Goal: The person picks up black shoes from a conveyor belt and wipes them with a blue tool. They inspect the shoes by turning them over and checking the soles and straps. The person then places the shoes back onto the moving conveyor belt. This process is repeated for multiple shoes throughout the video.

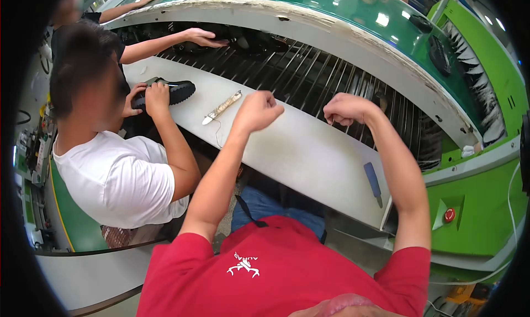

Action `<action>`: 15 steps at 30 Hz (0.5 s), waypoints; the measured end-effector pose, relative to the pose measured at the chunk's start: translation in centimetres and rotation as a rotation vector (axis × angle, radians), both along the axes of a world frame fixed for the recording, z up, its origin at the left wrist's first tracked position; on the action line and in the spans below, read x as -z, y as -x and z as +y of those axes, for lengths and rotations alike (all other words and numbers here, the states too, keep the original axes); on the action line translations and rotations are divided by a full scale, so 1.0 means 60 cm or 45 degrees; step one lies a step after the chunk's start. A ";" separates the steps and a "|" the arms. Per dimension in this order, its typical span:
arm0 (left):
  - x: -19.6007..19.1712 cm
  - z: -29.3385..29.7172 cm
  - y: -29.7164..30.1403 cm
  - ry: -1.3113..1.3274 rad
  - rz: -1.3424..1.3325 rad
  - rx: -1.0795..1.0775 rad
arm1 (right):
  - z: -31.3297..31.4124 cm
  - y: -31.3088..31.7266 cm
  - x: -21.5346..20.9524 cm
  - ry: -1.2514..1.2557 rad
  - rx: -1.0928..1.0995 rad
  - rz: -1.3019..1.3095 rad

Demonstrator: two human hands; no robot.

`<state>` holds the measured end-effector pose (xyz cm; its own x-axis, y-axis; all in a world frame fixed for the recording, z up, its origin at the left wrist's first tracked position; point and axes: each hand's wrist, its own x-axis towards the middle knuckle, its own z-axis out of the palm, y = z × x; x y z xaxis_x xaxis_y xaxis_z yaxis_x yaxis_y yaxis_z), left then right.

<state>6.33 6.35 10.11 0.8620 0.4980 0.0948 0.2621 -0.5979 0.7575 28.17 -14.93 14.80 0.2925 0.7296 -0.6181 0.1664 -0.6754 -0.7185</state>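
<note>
My left hand [258, 113] hovers over the white work ledge [298, 146], its fingers curled in and nothing visible in them. Just left of it lies a slim tool [223, 106] wrapped in pale, stained tape, with a white pointed tip and a thin cord trailing from it. Over the dark roller bars [326, 74] is my right hand [349, 108], fingers bent downward and closed, with nothing seen in it. A blue-handled tool [372, 180] with a short grey end rests on the ledge, below my right hand.
At my left a co-worker in a white shirt [118, 179] holds a black shoe [179, 92] on the ledge. Behind, another person's hand [204, 37] reaches over the rollers. A green belt [342, 13] carrying dark soles curves above. A red button [449, 215] sits on the green machine at right.
</note>
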 end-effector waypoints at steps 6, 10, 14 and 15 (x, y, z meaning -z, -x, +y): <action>-0.336 0.004 0.071 -0.284 -0.670 0.373 | 0.017 0.103 -0.300 -0.510 -0.422 -0.465; -0.528 -0.051 0.106 0.046 -0.781 0.750 | -0.052 0.128 -0.554 -0.655 -0.419 -0.207; -0.387 -0.053 0.074 -0.021 -1.125 0.468 | -0.015 0.207 -0.435 -0.896 -0.540 -0.447; -0.345 -0.066 0.072 0.348 -1.013 0.349 | -0.008 0.237 -0.407 -0.856 -0.540 -0.368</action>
